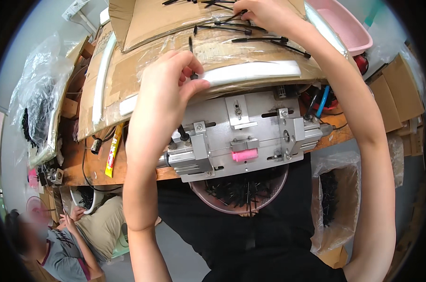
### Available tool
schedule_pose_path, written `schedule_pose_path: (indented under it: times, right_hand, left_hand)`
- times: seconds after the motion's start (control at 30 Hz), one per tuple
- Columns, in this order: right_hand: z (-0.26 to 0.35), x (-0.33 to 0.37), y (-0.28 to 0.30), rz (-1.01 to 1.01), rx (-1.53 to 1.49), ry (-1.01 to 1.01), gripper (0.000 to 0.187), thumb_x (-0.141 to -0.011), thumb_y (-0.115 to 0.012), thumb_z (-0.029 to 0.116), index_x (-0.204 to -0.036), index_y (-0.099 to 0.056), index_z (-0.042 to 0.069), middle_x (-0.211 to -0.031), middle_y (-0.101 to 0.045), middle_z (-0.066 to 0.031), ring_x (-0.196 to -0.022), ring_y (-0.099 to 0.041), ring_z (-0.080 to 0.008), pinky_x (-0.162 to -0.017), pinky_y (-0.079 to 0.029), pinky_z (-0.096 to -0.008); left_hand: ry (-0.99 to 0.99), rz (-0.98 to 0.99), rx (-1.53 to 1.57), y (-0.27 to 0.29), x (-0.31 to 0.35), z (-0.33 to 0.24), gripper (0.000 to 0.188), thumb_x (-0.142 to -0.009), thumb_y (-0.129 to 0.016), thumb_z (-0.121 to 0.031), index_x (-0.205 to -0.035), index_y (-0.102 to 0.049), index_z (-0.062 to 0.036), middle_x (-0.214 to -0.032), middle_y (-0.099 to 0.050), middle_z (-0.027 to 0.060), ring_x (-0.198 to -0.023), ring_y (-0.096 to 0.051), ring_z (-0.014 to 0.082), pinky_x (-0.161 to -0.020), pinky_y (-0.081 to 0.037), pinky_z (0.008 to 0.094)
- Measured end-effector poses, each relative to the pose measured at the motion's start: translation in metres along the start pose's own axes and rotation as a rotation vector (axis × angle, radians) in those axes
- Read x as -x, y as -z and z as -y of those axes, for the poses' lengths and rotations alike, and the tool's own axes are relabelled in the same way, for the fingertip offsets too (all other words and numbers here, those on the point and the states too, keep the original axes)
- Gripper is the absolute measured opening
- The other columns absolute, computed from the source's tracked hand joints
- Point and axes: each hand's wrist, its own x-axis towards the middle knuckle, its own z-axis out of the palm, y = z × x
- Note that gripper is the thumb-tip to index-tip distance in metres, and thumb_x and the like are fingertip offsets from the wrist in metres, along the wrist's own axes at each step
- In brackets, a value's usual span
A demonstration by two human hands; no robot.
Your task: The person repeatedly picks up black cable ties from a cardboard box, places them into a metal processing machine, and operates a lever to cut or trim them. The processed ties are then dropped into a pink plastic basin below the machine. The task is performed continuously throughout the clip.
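My left hand (pixel 168 77) is closed in a pinch near the front of the cardboard. Between its thumb and finger stands a slim black wand (pixel 191 45) with a brush-like tip pointing away from me. Farther off, my right hand (pixel 262 13) reaches over the cardboard, its fingertips closed on another black wand (pixel 235 17). Several similar wands (pixel 257 40) lie loose around it on the cardboard sheet (pixel 151 58). Below my hands sits a metal fixture (pixel 217 110) with two clamp blocks and a pink roller-like piece (pixel 244 155) at its middle.
White foam strips (pixel 250 71) edge the cardboard. Under the fixture, a bowl (pixel 208 205) holds many black pieces. A plastic-lined box (pixel 344 207) stands at right, a pink basket (pixel 347 23) at far right. Another person (pixel 76 235) sits at lower left. A yellow packet (pixel 113 152) lies on the bench.
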Motion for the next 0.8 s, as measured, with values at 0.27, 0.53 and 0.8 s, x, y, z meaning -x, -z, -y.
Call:
schedule_pose_path:
  times: [0.27,0.53,0.8]
  right_hand:
    - [0.053,0.035,0.061,-0.321,-0.211,-0.309,0.024,-0.092,-0.053,0.001,-0.110,-0.068,0.002,-0.092,-0.068,-0.0100,-0.083,-0.064,-0.0218,-0.074,-0.053,-0.0311]
    - [0.104,0.075,0.088,-0.556,-0.642,-0.497,0.025,-0.099,-0.052,0.013,-0.115,-0.062,-0.003,-0.080,-0.062,-0.0052,-0.075,-0.057,-0.0109,-0.067,-0.047,-0.0244]
    - [0.189,0.168,0.052,-0.416,-0.608,-0.482,0.040,-0.084,-0.060,-0.011,-0.124,-0.056,-0.007,-0.096,-0.066,-0.0115,-0.085,-0.063,-0.0150,-0.077,-0.052,-0.0260]
  left_hand:
    - [-0.078,-0.225,-0.126,-0.053,0.127,-0.059,0.056,-0.072,-0.072,0.000,-0.126,-0.059,0.0024,-0.088,-0.055,0.0090,-0.075,-0.052,0.0228,-0.070,-0.047,0.0357]
    - [0.073,0.036,-0.242,-0.117,0.157,-0.081,0.059,-0.081,-0.063,-0.001,-0.137,-0.045,0.0082,-0.089,-0.048,0.0075,-0.077,-0.048,0.0191,-0.073,-0.045,0.0297]
    - [0.095,0.102,-0.263,-0.113,0.155,-0.074,0.065,-0.079,-0.062,0.001,-0.139,-0.039,0.0099,-0.094,-0.050,0.0100,-0.083,-0.051,0.0216,-0.076,-0.047,0.0310]
